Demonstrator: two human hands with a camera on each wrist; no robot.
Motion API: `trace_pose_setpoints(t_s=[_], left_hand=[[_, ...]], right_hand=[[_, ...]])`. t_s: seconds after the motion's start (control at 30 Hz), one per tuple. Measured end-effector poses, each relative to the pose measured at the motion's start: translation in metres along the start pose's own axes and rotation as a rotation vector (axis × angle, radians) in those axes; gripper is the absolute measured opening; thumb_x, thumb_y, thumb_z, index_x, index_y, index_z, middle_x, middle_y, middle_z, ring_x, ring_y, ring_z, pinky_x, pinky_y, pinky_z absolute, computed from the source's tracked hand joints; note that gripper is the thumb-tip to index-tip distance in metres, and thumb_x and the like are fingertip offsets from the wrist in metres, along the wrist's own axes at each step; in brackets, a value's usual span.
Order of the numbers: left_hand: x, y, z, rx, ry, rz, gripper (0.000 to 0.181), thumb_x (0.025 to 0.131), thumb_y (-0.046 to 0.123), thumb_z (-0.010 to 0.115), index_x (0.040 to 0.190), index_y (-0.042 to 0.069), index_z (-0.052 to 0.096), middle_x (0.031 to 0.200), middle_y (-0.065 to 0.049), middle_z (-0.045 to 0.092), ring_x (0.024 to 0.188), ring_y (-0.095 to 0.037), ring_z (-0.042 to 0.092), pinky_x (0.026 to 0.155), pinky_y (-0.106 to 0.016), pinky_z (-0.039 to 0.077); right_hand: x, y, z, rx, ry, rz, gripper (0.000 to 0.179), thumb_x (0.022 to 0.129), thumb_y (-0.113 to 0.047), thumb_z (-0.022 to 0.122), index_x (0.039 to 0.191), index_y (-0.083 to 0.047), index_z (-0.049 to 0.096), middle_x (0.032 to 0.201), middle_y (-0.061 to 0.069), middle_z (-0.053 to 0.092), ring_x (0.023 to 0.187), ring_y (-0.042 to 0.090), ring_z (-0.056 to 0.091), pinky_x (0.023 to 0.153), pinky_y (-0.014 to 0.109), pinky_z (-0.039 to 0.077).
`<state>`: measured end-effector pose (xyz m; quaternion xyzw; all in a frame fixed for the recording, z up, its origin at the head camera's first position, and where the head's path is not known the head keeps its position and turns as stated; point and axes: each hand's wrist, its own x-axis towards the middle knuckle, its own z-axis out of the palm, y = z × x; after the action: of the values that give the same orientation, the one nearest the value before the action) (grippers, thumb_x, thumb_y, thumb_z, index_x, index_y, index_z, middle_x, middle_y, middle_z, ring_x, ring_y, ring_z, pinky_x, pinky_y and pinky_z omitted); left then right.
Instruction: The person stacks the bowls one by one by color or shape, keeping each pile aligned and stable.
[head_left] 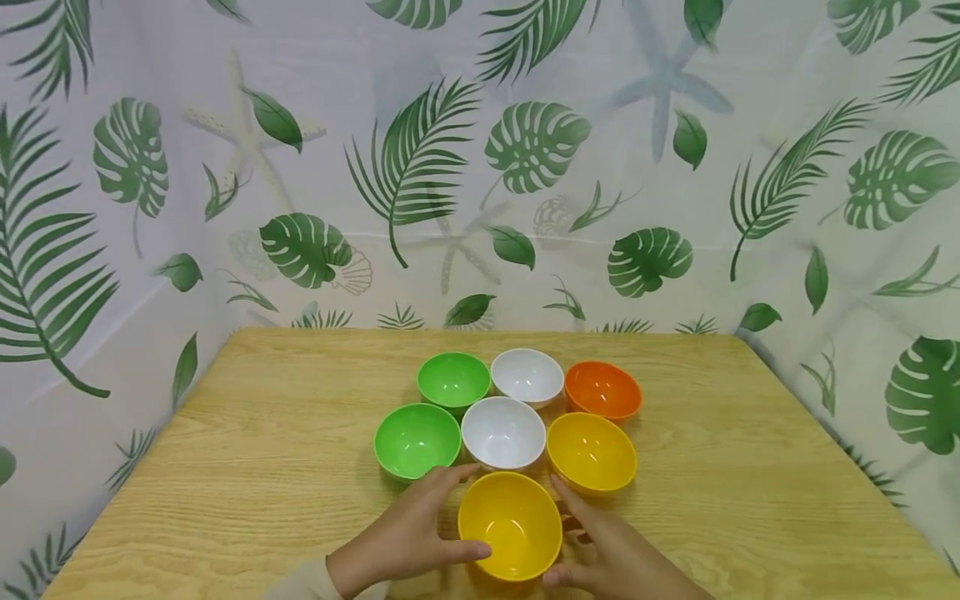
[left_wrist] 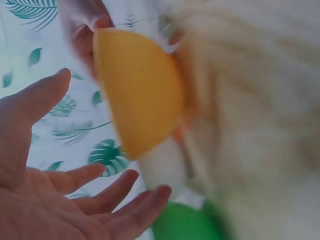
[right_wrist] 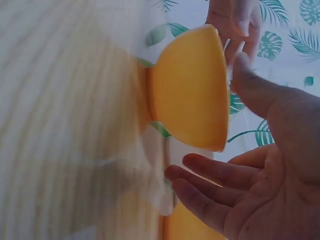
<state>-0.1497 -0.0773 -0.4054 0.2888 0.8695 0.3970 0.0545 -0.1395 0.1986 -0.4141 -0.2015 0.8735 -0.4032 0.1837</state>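
Nearest the front is a yellow bowl (head_left: 510,533), upright on the table between the two hands. To its left is my left hand (head_left: 420,529), fingers spread, with the thumb overlapping the rim in the head view. My right hand (head_left: 611,550) is on the other side, its fingers apart and loosely bent around the bowl's edge. Both wrist views show a gap between the nearer hand's fingers and the yellow bowl (left_wrist: 140,95). Behind it stand a second yellow bowl (head_left: 592,454), a white bowl (head_left: 504,435) and a green bowl (head_left: 417,443).
A back row holds another green bowl (head_left: 453,381), another white bowl (head_left: 527,377) and an orange bowl (head_left: 603,391), all close together. The wooden table (head_left: 247,467) ends against a leaf-printed cloth (head_left: 555,275) at the back and sides.
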Motion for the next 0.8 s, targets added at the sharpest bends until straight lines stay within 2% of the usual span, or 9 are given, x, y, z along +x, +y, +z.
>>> trace_pose_setpoints(t_s=[0.1,0.17,0.27,0.37,0.5,0.6,0.67,0.8], left_hand=[[0.005,0.016,-0.009,0.079,0.039,0.058,0.066,0.084,0.044,0.071,0.135,0.008,0.05,0.131,-0.008,0.054,0.121,-0.026,0.048,0.101,-0.048,0.043],[0.01,0.026,-0.014,0.1,0.072,0.116,0.055,0.088,0.04,0.068,0.131,0.008,0.055,0.128,-0.006,0.057,0.12,-0.024,0.05,0.1,-0.044,0.045],[0.023,0.039,-0.021,0.052,0.116,0.208,0.036,0.091,0.03,0.066,0.121,0.01,0.062,0.12,-0.001,0.063,0.114,-0.017,0.056,0.097,-0.036,0.047],[0.034,0.045,-0.025,-0.038,0.123,0.27,0.024,0.093,0.023,0.064,0.113,0.011,0.066,0.114,0.001,0.067,0.11,-0.013,0.059,0.096,-0.031,0.048],[0.044,0.048,-0.024,-0.148,0.117,0.293,0.019,0.095,0.022,0.06,0.107,0.01,0.07,0.111,0.001,0.068,0.109,-0.011,0.059,0.096,-0.03,0.048],[0.048,0.05,-0.02,-0.219,0.133,0.283,0.019,0.096,0.022,0.059,0.102,0.01,0.072,0.106,0.001,0.07,0.105,-0.009,0.061,0.094,-0.03,0.05],[0.05,0.051,-0.017,-0.27,0.136,0.271,0.019,0.097,0.021,0.057,0.1,0.01,0.072,0.103,0.0,0.07,0.102,-0.008,0.061,0.092,-0.029,0.051],[0.055,0.053,-0.011,-0.389,0.13,0.237,0.022,0.1,0.02,0.053,0.105,0.009,0.07,0.107,-0.003,0.069,0.105,-0.011,0.06,0.091,-0.027,0.051]], right_hand=[[-0.003,-0.001,-0.005,0.048,-0.014,0.01,0.079,0.092,-0.039,0.061,0.153,-0.008,0.021,0.134,0.018,0.052,0.112,0.031,0.057,0.09,0.046,0.052],[-0.004,0.0,-0.008,0.048,-0.002,0.004,0.069,0.096,-0.039,0.055,0.152,-0.009,0.026,0.132,0.015,0.054,0.109,0.027,0.058,0.089,0.04,0.053],[-0.004,-0.001,-0.012,-0.036,0.078,-0.036,0.057,0.098,-0.038,0.053,0.145,-0.009,0.041,0.12,0.006,0.061,0.096,0.014,0.06,0.078,0.027,0.054],[-0.002,-0.001,-0.016,-0.106,0.201,-0.071,0.045,0.098,-0.036,0.054,0.133,-0.008,0.055,0.099,-0.001,0.065,0.077,0.005,0.056,0.066,0.021,0.051],[-0.004,-0.001,-0.021,-0.072,0.367,-0.073,0.027,0.096,-0.027,0.058,0.112,-0.007,0.066,0.08,-0.001,0.064,0.065,0.004,0.054,0.058,0.021,0.05],[-0.005,0.001,-0.022,0.038,0.459,-0.008,0.021,0.096,-0.022,0.06,0.102,-0.004,0.068,0.078,0.003,0.064,0.066,0.008,0.057,0.059,0.023,0.052],[-0.004,0.003,-0.022,0.127,0.519,0.064,0.024,0.097,-0.024,0.058,0.1,-0.003,0.068,0.081,0.005,0.065,0.069,0.01,0.058,0.063,0.023,0.053],[-0.002,0.009,-0.026,0.272,0.644,0.179,0.036,0.1,-0.032,0.052,0.11,0.0,0.065,0.099,0.009,0.066,0.085,0.011,0.06,0.075,0.023,0.053]])
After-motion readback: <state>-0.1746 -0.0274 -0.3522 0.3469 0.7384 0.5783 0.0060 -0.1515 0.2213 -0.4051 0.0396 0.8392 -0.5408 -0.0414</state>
